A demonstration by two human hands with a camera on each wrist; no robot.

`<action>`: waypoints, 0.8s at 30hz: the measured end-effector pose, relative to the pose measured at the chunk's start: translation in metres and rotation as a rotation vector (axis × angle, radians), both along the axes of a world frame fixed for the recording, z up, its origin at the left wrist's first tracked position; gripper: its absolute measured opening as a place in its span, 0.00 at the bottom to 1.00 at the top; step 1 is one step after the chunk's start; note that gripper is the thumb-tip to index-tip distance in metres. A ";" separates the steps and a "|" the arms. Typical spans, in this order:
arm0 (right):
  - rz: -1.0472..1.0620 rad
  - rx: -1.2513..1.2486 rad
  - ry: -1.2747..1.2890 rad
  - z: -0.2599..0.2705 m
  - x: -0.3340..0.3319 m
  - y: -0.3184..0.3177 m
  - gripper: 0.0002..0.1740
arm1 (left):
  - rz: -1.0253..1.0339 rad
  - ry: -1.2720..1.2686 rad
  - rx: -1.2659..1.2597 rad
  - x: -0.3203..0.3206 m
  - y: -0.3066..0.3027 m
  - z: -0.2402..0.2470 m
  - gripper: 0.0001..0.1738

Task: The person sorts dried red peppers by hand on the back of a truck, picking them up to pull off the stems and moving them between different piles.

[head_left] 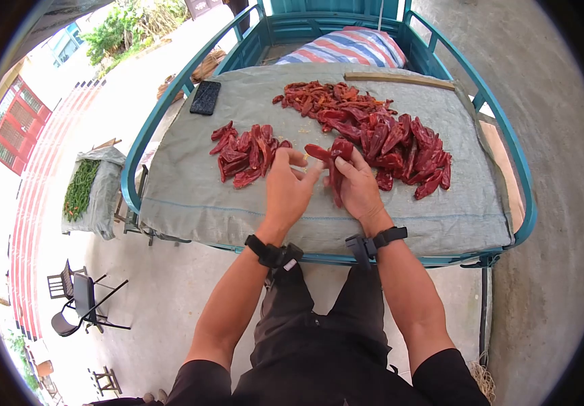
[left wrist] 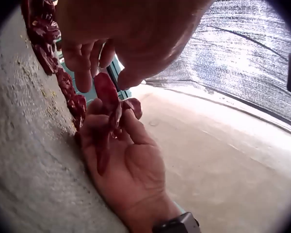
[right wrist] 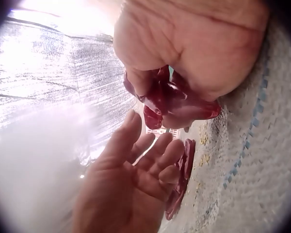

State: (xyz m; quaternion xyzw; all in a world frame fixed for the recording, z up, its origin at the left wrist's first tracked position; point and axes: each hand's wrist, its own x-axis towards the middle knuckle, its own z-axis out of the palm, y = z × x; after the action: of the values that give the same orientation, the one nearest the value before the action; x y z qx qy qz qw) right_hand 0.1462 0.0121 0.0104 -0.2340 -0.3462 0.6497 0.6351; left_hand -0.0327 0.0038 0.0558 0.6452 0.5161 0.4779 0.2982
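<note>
Several dried red chili peppers (head_left: 337,150) are gripped in my right hand (head_left: 361,189), between thumb and fingers. Seen from the left wrist, one broad pepper (left wrist: 105,90) sticks up from that grip, and a thinner one hangs across the palm. My left hand (head_left: 288,189) faces them with fingers loosely spread and nothing held; the right wrist view shows its bare palm (right wrist: 131,189). Just beyond the left hand lies a small pile of red peppers (head_left: 243,155). A larger pile of big glossy peppers (head_left: 407,149) spreads beyond the right hand.
Smaller shrivelled peppers (head_left: 329,100) adjoin the large pile. On the grey woven sheet (head_left: 204,183) are a black phone (head_left: 205,98) and a wooden strip (head_left: 400,80). Teal cart rails (head_left: 150,128) flank the sheet; a striped sack (head_left: 346,49) lies behind. Green peppers (head_left: 82,189) stand left.
</note>
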 end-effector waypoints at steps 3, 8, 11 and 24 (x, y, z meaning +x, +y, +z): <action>0.012 0.012 0.043 -0.006 0.000 0.001 0.21 | -0.069 -0.008 -0.089 0.014 -0.010 -0.013 0.23; 0.059 0.011 0.031 -0.007 -0.002 -0.001 0.21 | -0.001 -0.018 0.065 0.032 -0.011 -0.021 0.18; 0.064 0.008 -0.012 -0.013 -0.003 0.002 0.21 | -0.045 -0.139 0.020 0.031 -0.003 -0.026 0.13; 0.047 0.006 -0.225 -0.003 0.001 0.000 0.15 | 0.368 0.018 0.228 -0.052 0.025 -0.005 0.20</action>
State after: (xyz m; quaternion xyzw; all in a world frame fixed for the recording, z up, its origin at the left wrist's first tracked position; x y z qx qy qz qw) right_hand 0.1469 0.0117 0.0077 -0.2952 -0.4225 0.6332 0.5774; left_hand -0.0846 0.0284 0.0506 0.5739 0.5705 0.5737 0.1265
